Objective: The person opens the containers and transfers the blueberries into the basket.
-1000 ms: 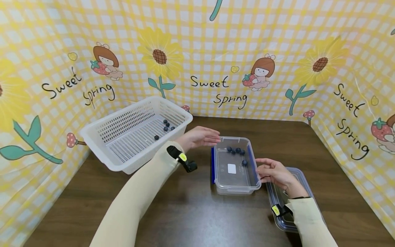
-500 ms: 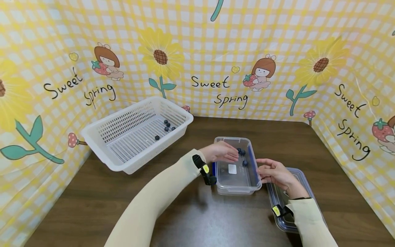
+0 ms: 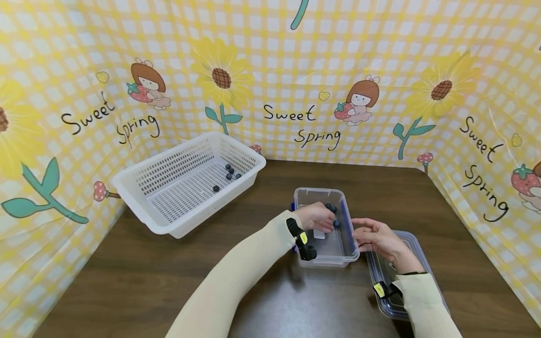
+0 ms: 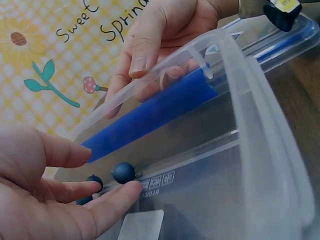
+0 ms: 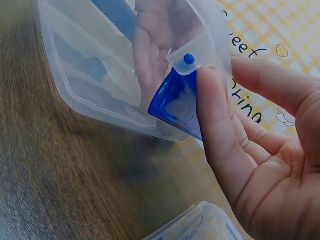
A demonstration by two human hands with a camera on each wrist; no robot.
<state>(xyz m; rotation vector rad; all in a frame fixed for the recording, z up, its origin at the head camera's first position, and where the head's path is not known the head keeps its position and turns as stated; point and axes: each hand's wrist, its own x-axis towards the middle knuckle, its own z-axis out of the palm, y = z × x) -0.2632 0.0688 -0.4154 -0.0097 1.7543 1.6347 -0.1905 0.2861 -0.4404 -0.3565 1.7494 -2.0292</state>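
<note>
Wooden table (image 3: pixel 270 192): one clear container (image 3: pixel 327 259). Berries (image 4: pixel 123 172), by its right wall: likely light, bruisable; I'd pinch their sides. Left hand (image 3: pixel 316 217): thumb and fingers parted, nothing pinched. Right hand (image 3: pixel 380 239): against latch (image 5: pixel 177 102).

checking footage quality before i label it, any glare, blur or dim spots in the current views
Head view: pale glare on the table, lower middle; left wrist view: dimmer and greyer, berries readable; right wrist view: also dim, blurry dark shadow below the box.
</note>
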